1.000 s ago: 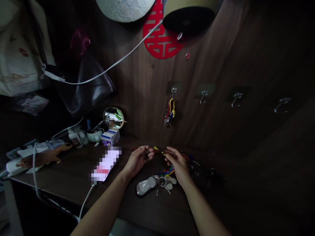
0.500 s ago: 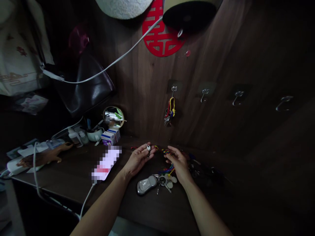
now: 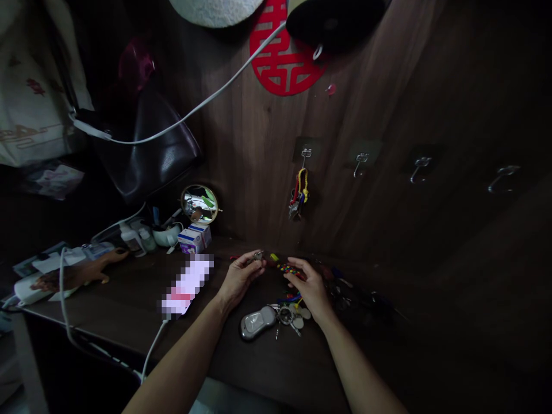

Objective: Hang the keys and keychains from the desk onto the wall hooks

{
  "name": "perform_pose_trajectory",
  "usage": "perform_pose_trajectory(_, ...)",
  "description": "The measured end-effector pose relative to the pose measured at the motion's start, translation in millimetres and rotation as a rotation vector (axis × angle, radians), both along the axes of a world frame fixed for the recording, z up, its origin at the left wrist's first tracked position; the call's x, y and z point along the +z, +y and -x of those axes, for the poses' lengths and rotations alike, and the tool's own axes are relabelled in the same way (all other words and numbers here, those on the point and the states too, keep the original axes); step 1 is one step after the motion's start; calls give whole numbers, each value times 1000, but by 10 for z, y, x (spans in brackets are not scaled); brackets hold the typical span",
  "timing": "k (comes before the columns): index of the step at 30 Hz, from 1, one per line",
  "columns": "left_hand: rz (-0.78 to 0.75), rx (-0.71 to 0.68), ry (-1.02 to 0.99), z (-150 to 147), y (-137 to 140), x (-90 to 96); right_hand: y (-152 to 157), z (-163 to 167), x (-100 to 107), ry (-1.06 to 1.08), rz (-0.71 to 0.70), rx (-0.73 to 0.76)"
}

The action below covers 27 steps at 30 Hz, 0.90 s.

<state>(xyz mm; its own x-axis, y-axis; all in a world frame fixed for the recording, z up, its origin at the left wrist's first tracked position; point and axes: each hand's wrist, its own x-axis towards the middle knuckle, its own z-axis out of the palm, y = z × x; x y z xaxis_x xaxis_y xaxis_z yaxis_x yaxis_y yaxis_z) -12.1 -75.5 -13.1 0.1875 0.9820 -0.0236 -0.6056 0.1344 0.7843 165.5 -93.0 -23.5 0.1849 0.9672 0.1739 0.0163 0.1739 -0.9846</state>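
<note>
My left hand (image 3: 242, 277) is closed, its thumb and fingers pinching a small metal key (image 3: 259, 255). Facing it, my right hand (image 3: 311, 284) has thumb and fingers around a braided cord (image 3: 288, 268) with red, yellow, green and blue in it. Below the hands, a bunch of keys (image 3: 295, 316) lies on the dark desktop, joined to a silver-grey key fob (image 3: 257, 323). A bit of yellow cord (image 3: 275, 257) shows between the hands. Dark keys (image 3: 342, 299) lie just right of my right hand, dim and hard to make out.
Wall hooks (image 3: 361, 164) run rightward; one holds a key bunch (image 3: 298, 195) on red and yellow cord. At left are a phone (image 3: 187, 287) on a white cable, a round mirror (image 3: 199, 204), small boxes (image 3: 194, 238), bottles (image 3: 132, 240), a brown animal figure (image 3: 86, 271) and a black bag (image 3: 150, 149).
My left hand has turned from palm up to a pinch on the key. In my right hand, more of the braided cord now shows. The fob and its keys have stayed put.
</note>
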Motion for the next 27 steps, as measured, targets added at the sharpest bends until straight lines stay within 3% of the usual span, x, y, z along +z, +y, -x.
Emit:
perform_pose_trajectory(12, -41, -8, 43, -11, -42, 45, -10, 17, 2, -51, -7, 37)
perform_pose_trajectory(27, 15, -48, 49, -3, -18, 15, -17, 15, -7, -44, 3, 44)
